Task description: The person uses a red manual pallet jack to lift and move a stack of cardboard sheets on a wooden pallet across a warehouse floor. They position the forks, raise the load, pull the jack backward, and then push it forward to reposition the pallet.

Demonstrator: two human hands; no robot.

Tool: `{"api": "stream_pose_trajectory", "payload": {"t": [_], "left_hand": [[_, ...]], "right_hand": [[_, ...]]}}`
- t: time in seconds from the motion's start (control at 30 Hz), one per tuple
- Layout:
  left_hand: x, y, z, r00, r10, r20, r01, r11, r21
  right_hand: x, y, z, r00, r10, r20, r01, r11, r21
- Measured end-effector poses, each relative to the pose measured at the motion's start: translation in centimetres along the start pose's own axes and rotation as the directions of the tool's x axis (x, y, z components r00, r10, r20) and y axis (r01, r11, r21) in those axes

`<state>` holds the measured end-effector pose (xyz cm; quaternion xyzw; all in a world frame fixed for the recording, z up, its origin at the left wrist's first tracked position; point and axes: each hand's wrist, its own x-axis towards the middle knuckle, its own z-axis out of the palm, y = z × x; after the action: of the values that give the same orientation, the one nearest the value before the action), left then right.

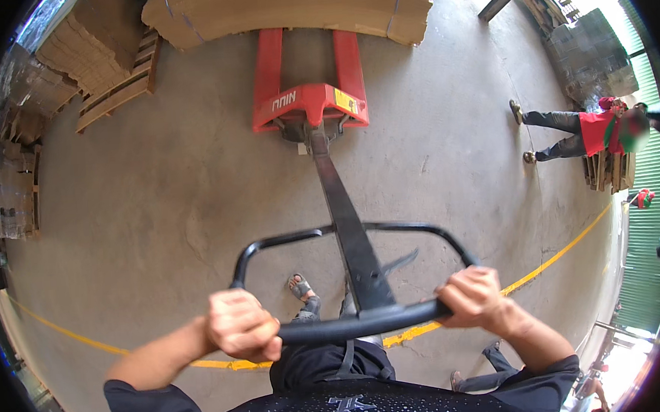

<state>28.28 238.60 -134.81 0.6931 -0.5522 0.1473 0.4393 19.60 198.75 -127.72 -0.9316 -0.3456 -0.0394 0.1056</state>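
Note:
Both my hands grip the black looped handle (360, 326) of a pallet jack. My left hand (243, 324) is wrapped round its left corner, and my right hand (471, 297) round the right corner. A dark tow bar (344, 220) runs forward from the handle to the jack's red body (312, 101). Beside the bar, below the loop, a small lever (401, 262) sticks out. Two red forks (266, 59) reach away from me, their far ends hidden beneath a large stack of flat brown cardboard (288, 8).
More cardboard rests on a wooden pallet (120, 90) at far left, near wrapped stacks (4, 188). A person in a red top (597, 131) stands at right beside pallets. Another person's leg (488, 374) shows behind my right arm. A yellow floor line (552, 262) curves across the concrete.

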Motion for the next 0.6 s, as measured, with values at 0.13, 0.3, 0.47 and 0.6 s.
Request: {"api": "stream_pose_trajectory", "payload": {"t": [0.13,0.3,0.47,0.6], "left_hand": [[12.9,-10.2,-5.4,0.951,-0.058,-0.303,0.091,0.991,0.094],[25.1,-25.3,-7.8,0.763,0.082,-0.641,0.286,0.847,0.448],[21.6,-24.4,-8.1,0.773,0.017,-0.634,0.292,0.878,0.379],[19.4,-16.8,-6.8,0.770,-0.111,-0.629,0.365,0.885,0.290]], "right_hand": [[10.8,11.5,-5.1,0.836,-0.230,-0.498,-0.031,0.887,-0.462],[24.8,25.6,-7.9,0.616,-0.235,-0.752,-0.426,0.703,-0.569],[23.0,23.7,-7.2,0.687,-0.036,-0.725,-0.524,0.668,-0.529],[19.5,17.0,-5.8,0.715,0.100,-0.692,-0.503,0.761,-0.409]]}}
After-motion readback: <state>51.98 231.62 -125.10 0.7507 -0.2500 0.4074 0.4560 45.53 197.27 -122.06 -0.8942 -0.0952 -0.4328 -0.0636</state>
